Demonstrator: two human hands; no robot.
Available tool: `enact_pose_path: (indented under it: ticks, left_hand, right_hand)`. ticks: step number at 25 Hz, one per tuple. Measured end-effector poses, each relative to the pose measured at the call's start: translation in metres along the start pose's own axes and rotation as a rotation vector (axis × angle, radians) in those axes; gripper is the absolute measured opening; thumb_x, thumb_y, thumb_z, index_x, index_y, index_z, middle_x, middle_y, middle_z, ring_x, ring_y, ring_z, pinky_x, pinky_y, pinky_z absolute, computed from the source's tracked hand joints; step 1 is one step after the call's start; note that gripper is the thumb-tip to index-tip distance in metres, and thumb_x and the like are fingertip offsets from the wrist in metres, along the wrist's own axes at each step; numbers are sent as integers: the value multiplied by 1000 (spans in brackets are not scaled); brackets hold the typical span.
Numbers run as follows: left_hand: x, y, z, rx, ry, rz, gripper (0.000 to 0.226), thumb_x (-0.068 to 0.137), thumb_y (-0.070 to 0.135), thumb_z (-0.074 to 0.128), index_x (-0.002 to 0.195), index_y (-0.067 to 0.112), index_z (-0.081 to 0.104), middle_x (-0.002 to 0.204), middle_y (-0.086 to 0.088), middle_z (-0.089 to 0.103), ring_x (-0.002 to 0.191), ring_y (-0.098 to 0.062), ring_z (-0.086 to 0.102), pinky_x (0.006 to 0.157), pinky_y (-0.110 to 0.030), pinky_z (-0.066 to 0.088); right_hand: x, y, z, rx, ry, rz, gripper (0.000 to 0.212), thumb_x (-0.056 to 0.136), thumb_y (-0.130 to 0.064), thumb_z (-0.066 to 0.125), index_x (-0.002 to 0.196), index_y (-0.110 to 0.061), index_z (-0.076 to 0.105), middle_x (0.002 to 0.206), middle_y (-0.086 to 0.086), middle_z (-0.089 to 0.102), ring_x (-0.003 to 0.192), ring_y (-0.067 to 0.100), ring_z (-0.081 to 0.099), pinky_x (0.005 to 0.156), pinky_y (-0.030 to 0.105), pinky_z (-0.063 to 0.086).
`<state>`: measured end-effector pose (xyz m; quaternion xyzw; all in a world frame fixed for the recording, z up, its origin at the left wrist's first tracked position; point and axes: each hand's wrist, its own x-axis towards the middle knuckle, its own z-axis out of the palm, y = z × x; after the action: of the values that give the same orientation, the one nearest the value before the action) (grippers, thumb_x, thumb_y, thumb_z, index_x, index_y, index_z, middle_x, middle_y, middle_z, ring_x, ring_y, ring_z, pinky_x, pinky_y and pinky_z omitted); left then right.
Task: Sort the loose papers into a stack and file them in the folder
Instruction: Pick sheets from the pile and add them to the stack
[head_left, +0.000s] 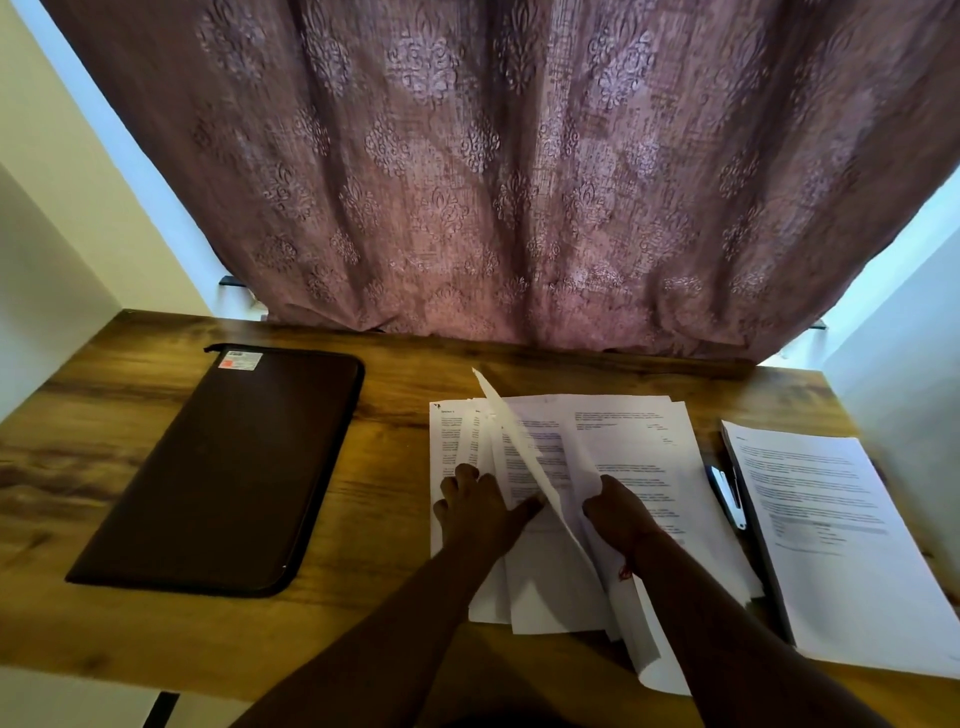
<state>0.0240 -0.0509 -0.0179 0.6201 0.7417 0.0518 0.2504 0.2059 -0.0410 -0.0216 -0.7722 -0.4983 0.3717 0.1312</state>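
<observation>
A wooden desk (156, 623) is seen below a mauve patterned curtain (493, 171) hung behind its far edge. A dark pen (727, 493) with a white clip is laid on the desk.

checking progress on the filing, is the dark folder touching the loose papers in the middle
Apart. The head view shows a strip of bare wooden desk between the closed folder and the left edge of the loose papers.

A person's left hand (478, 506) presses loose papers (613, 467) on a desk (384, 613) as the right hand (618, 512) grips a lifted sheet (519, 447); a closed folder (228, 467) lies left.
</observation>
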Motion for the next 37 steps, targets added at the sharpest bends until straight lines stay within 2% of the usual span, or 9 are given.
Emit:
enact_pose_path:
  ticks: [6, 8, 11, 15, 21, 26, 31, 33, 37]
  left_hand:
    - [-3, 10, -14, -83, -29, 28, 42, 93, 43, 60, 128, 21, 58, 142, -7, 40, 134, -33, 32, 111, -54, 32]
    - [-6, 17, -19, -190, 61, 107, 45, 93, 39, 62, 132, 17, 53, 137, -8, 48, 130, -31, 41, 111, -51, 36]
    - [-5, 27, -26, -460, 191, 171, 26, 95, 33, 62, 116, 18, 63, 122, -3, 62, 112, -22, 57, 101, -38, 47]
    - [0, 29, -25, -458, 52, 71, 15, 96, 29, 58, 100, 19, 68, 111, -6, 66, 91, -19, 64, 86, -34, 57]
    - [-2, 24, -19, -346, -102, 84, 29, 99, 26, 55, 126, 16, 58, 125, -6, 64, 112, -26, 62, 99, -38, 51]
    - [-5, 20, -26, -294, 8, 44, 22, 97, 32, 55, 112, 19, 64, 117, -3, 67, 106, -22, 62, 92, -33, 51]
    - [-20, 23, -45, -419, 151, 61, 15, 96, 32, 60, 107, 21, 63, 115, 1, 68, 103, -19, 65, 84, -28, 52]
    - [-25, 27, -58, -428, 213, 71, 9, 96, 27, 60, 102, 21, 57, 114, -1, 67, 96, -18, 65, 74, -24, 53]
    - [-32, 25, -100, -444, 361, 145, 13, 94, 16, 61, 94, 21, 49, 110, -4, 66, 87, -15, 60, 56, -15, 39]
  right_hand:
    - [1, -1, -4, -32, -14, -19, 35, 92, -11, 50, 127, -7, 55, 124, 17, 58, 115, 34, 53, 99, 43, 44]
    - [3, -6, -9, -83, 5, -45, 37, 94, -10, 50, 131, -6, 52, 127, 18, 58, 118, 34, 53, 99, 40, 43]
    - [4, -16, -16, -147, 14, -84, 37, 98, -14, 49, 134, -6, 48, 132, 17, 56, 122, 33, 52, 102, 39, 42]
    - [7, -18, -13, -149, -39, -70, 36, 99, -17, 50, 133, -8, 48, 130, 14, 57, 119, 30, 53, 101, 39, 44]
    - [6, -10, -8, -132, -58, -51, 36, 96, -15, 53, 131, -8, 52, 124, 14, 59, 118, 30, 54, 101, 41, 47]
    - [7, -10, -10, -163, -41, -83, 36, 95, -14, 50, 131, -9, 50, 126, 14, 59, 116, 30, 56, 101, 42, 48]
    - [5, -13, -10, -204, -49, -86, 36, 96, -15, 48, 132, -10, 48, 126, 14, 59, 114, 28, 57, 100, 39, 48]
    - [3, -15, -11, -230, -50, -84, 39, 97, -17, 48, 135, -9, 47, 130, 14, 58, 118, 29, 56, 101, 38, 47]
    - [-2, -21, -13, -262, -59, -74, 44, 97, -17, 48, 140, -9, 43, 135, 14, 55, 122, 28, 54, 103, 38, 44]
